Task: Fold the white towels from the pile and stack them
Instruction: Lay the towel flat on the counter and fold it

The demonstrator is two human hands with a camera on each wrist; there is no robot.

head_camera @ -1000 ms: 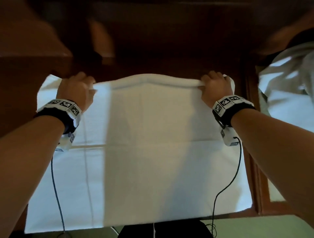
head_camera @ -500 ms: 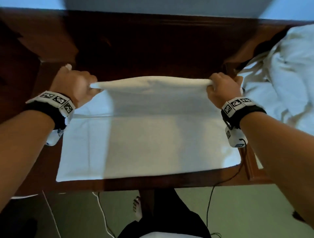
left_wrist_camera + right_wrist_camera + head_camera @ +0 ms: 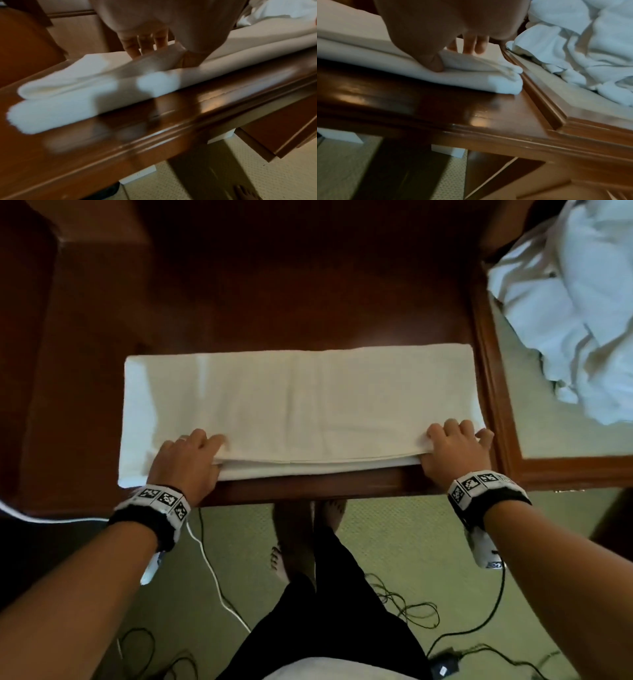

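Towel lay folded on the surface, a long band with its long axis running 9 to 3 o'clock, near edge close to the front lip of the surface

Our left hand sat on the near edge toward the 9 o'clock end, our right hand at the 3 o'clock corner. Both had fingers laid over the top layer and the thumb tucked under that layer's edge, pinching it; right wrist view showed the same pinch

Band stretched away from our fingers toward 12 o'clock; neither hand sat nearer than the other. We judged the coming fold would turn on that 9-to-3 axis, one end carried over to the other

Against the half-second-earlier frame: the far edge we had held up off the surface was now brought down toward 6 o'clock onto the near edge, halving the depth

Pile of loose towels sat at 2 o'clock, apart from the band
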